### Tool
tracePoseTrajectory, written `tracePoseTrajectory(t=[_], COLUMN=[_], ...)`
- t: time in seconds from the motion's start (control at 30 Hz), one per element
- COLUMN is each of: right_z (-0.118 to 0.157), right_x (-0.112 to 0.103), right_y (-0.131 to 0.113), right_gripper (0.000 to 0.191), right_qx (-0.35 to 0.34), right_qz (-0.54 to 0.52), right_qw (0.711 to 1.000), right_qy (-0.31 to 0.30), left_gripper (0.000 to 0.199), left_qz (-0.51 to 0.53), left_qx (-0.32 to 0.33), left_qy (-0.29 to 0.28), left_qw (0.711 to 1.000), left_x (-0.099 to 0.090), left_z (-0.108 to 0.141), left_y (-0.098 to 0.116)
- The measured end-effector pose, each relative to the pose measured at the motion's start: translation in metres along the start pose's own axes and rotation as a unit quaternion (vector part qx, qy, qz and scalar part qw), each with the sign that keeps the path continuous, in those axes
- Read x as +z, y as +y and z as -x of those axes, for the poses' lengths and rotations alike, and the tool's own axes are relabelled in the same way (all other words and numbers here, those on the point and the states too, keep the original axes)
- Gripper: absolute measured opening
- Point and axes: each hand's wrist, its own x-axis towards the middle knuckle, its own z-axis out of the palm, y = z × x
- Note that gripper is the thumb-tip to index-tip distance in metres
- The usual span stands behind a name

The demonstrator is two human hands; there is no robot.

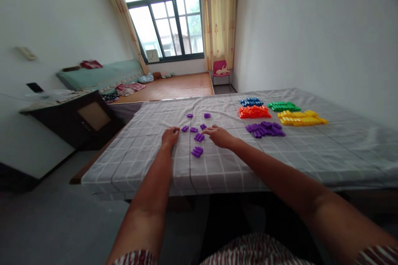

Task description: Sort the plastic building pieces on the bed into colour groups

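Small purple plastic pieces lie in little groups on the grey checked cloth. My left hand rests on the cloth with loosely bent fingers, just left of a purple group; nothing shows in it. From the right, my right hand reaches with fingers stretched toward a purple group and another purple group; whether the fingertips touch either one is unclear. Between the hands sits one more purple group. Nearer me is a larger purple group, and two others lie farther back.
To the right are heaps of similar pieces: purple, orange, blue, green and yellow. The cloth-covered table ends close to my body. A dark cabinet stands at the left, a pink chair behind.
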Motion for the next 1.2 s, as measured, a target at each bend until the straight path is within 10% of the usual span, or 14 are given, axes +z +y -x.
tracePoseTrajectory(t=[0.27, 0.5, 0.77, 0.9, 1.2], right_z=[-0.035, 0.034, 0.113, 0.100, -0.046], right_x=[0.006, -0.027, -0.084, -0.076, 0.002], right_y=[0.000, 0.011, 0.091, 0.099, 0.049], right_gripper=[0.031, 0.036, 0.049, 0.041, 0.043], right_qx=[-0.021, 0.128, 0.417, 0.363, 0.056], right_qz=[0.022, 0.119, 0.230, 0.209, 0.074], right_qw=[0.994, 0.984, 0.879, 0.908, 0.995], right_qy=[-0.107, -0.044, -0.028, -0.008, -0.025], left_gripper=[0.034, 0.032, 0.032, 0.032, 0.032], left_qz=[0.016, 0.016, -0.006, -0.011, 0.034], left_qx=[-0.015, -0.014, 0.022, 0.026, 0.020], left_qy=[0.001, -0.005, 0.002, 0.009, 0.007], left_qw=[1.000, 1.000, 1.000, 1.000, 0.999], left_x=[0.000, 0.001, 0.006, 0.007, 0.002], left_z=[-0.003, -0.006, -0.007, -0.006, -0.001], left_y=[-0.003, -0.005, -0.005, -0.004, -0.005])
